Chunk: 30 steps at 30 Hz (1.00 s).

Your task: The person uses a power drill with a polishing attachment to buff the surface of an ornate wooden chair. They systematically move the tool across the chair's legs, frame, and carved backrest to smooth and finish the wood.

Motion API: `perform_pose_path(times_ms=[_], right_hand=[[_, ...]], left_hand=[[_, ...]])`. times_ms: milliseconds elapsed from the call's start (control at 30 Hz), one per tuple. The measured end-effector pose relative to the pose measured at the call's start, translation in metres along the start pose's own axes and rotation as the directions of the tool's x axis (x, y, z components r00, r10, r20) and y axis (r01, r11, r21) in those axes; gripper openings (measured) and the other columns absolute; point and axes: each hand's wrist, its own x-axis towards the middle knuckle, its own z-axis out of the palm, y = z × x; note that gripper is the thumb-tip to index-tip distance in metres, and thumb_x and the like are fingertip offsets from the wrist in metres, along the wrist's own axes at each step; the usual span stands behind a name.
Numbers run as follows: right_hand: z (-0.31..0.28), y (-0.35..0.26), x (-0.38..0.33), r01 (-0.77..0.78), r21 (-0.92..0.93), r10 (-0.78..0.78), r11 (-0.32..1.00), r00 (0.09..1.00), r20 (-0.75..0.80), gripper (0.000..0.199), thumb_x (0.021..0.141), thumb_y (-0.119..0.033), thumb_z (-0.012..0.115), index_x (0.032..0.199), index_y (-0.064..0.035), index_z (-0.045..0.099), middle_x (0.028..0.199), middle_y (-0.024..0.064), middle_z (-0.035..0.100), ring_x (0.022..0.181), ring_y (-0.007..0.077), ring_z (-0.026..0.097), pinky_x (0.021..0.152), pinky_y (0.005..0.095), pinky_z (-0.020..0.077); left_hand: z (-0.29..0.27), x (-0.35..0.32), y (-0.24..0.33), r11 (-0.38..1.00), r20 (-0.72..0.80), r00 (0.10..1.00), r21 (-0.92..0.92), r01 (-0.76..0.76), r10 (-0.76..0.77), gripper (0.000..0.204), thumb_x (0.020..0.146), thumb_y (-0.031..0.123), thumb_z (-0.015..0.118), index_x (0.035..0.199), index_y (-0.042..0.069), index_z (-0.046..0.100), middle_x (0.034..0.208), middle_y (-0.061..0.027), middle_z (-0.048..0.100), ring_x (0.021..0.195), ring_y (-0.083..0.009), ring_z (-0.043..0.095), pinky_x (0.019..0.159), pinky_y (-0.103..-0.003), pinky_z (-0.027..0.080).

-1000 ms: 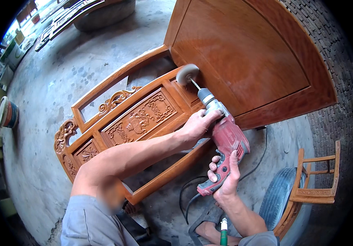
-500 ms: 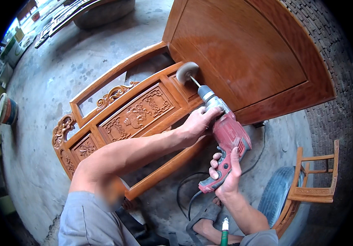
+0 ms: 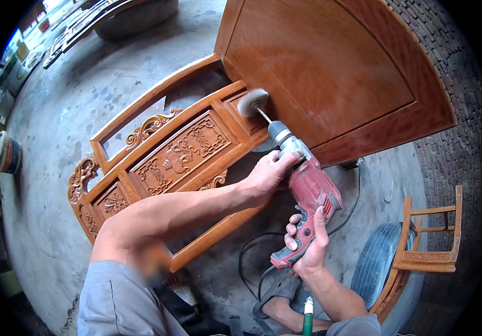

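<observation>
A red electric drill [image 3: 311,187] with a round pale buffing wheel [image 3: 251,103] on a thin shaft is held between my hands. My left hand [image 3: 271,175] grips the front of the drill's body, just behind the chuck. Around the rear handle my right hand [image 3: 310,238] is wrapped. The wheel lies against or very close to the carved wooden chair side [image 3: 176,158], at the small panel near the corner. A broad brown wooden panel [image 3: 319,73] joins the carved frame there. Some of the frame lies hidden behind my left forearm.
A black power cord [image 3: 242,263] loops down to the floor. A tyre [image 3: 375,263] and a small wooden chair-like frame [image 3: 428,260] stand at the right, near a brick-patterned surface [image 3: 453,112]. A bucket [image 3: 7,152] sits far left. A green-bodied tool [image 3: 307,319] shows at the lower edge.
The wheel has shifted slightly down and left along the small panel, its face turned a little. My hands keep the same hold on the drill. The whole view has shifted slightly.
</observation>
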Motion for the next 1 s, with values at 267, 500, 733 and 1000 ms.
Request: perform_pose_path(times_ms=[267, 500, 733, 1000], right_hand=[[-0.003, 0.003, -0.007, -0.018, 0.012, 0.019, 1.000, 0.999, -0.035, 0.052, 0.101, -0.054, 0.054, 0.122, -0.0062, 0.047, 0.095, 0.0088, 0.059, 0.072, 0.0147, 0.055, 0.049, 0.0248, 0.0451], [-0.006, 0.001, -0.009, -0.020, -0.012, 0.019, 1.000, 0.998, -0.054, 0.055, 0.100, -0.056, 0.055, 0.122, -0.0059, 0.047, 0.092, 0.0085, 0.059, 0.072, 0.0144, 0.057, 0.049, 0.0248, 0.0452], [-0.003, 0.001, -0.021, -0.055, 0.016, 0.056, 0.998, 0.997, -0.046, 0.054, 0.100, -0.055, 0.054, 0.123, -0.0059, 0.047, 0.091, 0.0075, 0.059, 0.072, 0.0145, 0.057, 0.048, 0.0242, 0.0450], [0.012, -0.002, 0.012, -0.044, 0.007, 0.044, 0.999, 0.999, 0.022, 0.053, 0.100, -0.053, 0.056, 0.121, -0.0058, 0.049, 0.093, 0.0077, 0.060, 0.072, 0.0139, 0.057, 0.050, 0.0247, 0.0458]], left_hand=[[0.000, 0.000, -0.008, 0.999, 0.008, 1.000, 0.028, 0.015, -0.016, 0.047, 0.096, 0.045, 0.061, 0.125, 0.008, 0.054, 0.117, -0.0064, 0.060, 0.099, -0.0162, 0.060, 0.083, -0.036, 0.052], [0.000, -0.004, -0.002, 0.996, 0.013, 0.997, 0.044, 0.075, -0.075, 0.049, 0.095, 0.042, 0.064, 0.127, 0.007, 0.052, 0.116, -0.0061, 0.060, 0.101, -0.0152, 0.059, 0.086, -0.034, 0.052], [0.005, -0.017, -0.009, 0.995, -0.044, 0.995, 0.039, 0.088, -0.087, 0.051, 0.094, 0.043, 0.066, 0.127, 0.007, 0.051, 0.120, -0.0078, 0.059, 0.108, -0.0182, 0.059, 0.090, -0.038, 0.052], [-0.010, 0.003, 0.010, 0.999, -0.068, 0.997, 0.010, -0.033, 0.033, 0.047, 0.096, 0.046, 0.063, 0.124, 0.009, 0.055, 0.117, -0.0067, 0.062, 0.104, -0.0182, 0.062, 0.088, -0.039, 0.052]])
